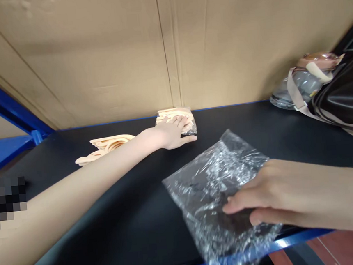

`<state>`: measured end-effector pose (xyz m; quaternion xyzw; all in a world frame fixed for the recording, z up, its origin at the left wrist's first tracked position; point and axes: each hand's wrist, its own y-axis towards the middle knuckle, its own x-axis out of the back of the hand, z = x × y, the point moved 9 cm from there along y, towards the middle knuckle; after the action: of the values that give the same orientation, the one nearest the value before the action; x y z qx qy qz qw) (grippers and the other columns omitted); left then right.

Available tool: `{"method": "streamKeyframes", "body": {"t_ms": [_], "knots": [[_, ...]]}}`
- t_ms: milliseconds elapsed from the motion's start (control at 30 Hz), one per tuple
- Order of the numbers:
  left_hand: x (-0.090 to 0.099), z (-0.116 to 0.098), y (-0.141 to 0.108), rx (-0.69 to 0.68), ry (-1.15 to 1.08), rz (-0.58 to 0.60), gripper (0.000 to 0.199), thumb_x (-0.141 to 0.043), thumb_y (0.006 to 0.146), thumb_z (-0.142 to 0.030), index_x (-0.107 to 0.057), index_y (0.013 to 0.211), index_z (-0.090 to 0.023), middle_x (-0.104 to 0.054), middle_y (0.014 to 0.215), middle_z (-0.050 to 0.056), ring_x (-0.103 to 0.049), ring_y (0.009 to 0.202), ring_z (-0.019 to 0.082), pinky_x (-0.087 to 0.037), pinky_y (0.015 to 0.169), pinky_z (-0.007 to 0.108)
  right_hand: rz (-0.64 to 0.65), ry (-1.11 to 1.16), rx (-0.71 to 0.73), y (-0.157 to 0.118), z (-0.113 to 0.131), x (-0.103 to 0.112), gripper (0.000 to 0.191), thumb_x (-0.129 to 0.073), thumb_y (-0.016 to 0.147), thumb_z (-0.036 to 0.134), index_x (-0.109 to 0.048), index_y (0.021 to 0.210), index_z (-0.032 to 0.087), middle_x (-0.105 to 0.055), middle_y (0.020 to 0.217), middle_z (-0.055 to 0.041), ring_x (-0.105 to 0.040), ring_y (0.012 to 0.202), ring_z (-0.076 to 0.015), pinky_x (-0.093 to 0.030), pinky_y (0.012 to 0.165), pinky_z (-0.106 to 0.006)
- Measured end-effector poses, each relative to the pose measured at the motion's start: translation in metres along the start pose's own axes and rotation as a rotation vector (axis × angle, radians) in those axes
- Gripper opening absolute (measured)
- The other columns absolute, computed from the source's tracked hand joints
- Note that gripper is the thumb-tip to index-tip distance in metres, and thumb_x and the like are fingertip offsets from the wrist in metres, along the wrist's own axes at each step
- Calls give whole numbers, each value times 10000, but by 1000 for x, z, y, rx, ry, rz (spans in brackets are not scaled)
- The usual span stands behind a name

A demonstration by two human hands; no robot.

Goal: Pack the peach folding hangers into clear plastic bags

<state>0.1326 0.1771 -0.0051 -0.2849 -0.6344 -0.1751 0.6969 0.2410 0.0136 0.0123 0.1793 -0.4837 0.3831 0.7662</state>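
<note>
At the back of the black shelf, my left hand lies with spread fingers on a clear-wrapped pack of peach-coloured pieces. More peach pieces, loose and looped, lie to the left, partly behind my left forearm. A crinkled clear plastic bag is spread over the front of the shelf, its lower end hanging past the edge. Over its right part is my right hand, fingers slightly bent and apart, touching or just above the plastic; nothing shows gripped in it.
At the back right stands a clear bottle with a pink lid and strap, beside a black bag. Brown cardboard forms the back wall. Blue frame bars run at the left, and a blue edge borders the front.
</note>
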Motion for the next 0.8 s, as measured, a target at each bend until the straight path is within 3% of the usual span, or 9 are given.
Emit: {"method": "streamKeyframes", "body": {"t_ms": [100, 200, 367, 467, 567, 700, 800], "knots": [[-7, -4, -1, -4, -2, -19, 883, -305, 906, -685, -262, 1528, -59, -113, 1626, 184, -118, 1499, 351, -158, 1190, 490, 100, -16, 153, 7, 18, -14, 345, -575, 940, 262, -644, 1264, 358, -638, 1319, 17, -550, 1262, -220, -471, 992, -318], [-9, -5, -2, -11, -13, -84, 877, -306, 923, -669, -267, 1520, -27, -100, 1626, 201, -74, 1502, 362, -111, 1200, 497, 135, -19, 136, 16, 9, -18, 371, -577, 943, 357, -607, 1313, 355, -436, 1526, 7, -367, 1423, -247, -397, 1106, -368], [-3, -2, -17, -83, -30, -188, 708, -218, 995, -576, -290, 1529, -117, -216, 1621, 136, -141, 1499, 325, -121, 1202, 498, 90, -122, 54, 23, -3, -20, 415, -515, 963, 449, -529, 1375, 401, -397, 1549, -2, -435, 1373, -275, -441, 1067, -453], [4, -4, -39, -112, -26, -256, 638, -192, 1024, -514, -282, 1534, -142, -273, 1607, 110, -168, 1500, 271, -73, 1215, 499, 30, -222, 58, 26, 3, -25, 443, -496, 967, 461, -498, 1404, 389, -414, 1535, -45, -475, 1332, -300, -491, 1000, -480], [3, -13, -67, -131, -43, -289, 617, -207, 1030, -501, -299, 1528, -148, -293, 1601, 89, -198, 1495, 241, -118, 1224, 469, -50, -277, 79, 33, 10, -28, 446, -466, 978, 463, -509, 1407, 344, -455, 1494, -90, -497, 1305, -302, -491, 1001, -483], [-22, -28, -102, -125, -85, -238, 674, -224, 1016, -547, -358, 1497, -95, -260, 1603, 124, -213, 1488, 282, -234, 1202, 482, -146, -255, 140, 44, 12, -24, 452, -454, 982, 469, -559, 1362, 247, -524, 1411, -115, -541, 1240, -269, -499, 997, -444], [-45, -32, -121, -140, -113, -187, 721, -222, 1002, -586, -326, 1511, -87, -245, 1601, 130, -222, 1483, 292, -277, 1189, 484, -201, -175, 83, 50, -6, -11, 386, -449, 991, 432, -612, 1273, 225, -596, 1290, -82, -603, 1124, -209, -531, 939, -385]]}}
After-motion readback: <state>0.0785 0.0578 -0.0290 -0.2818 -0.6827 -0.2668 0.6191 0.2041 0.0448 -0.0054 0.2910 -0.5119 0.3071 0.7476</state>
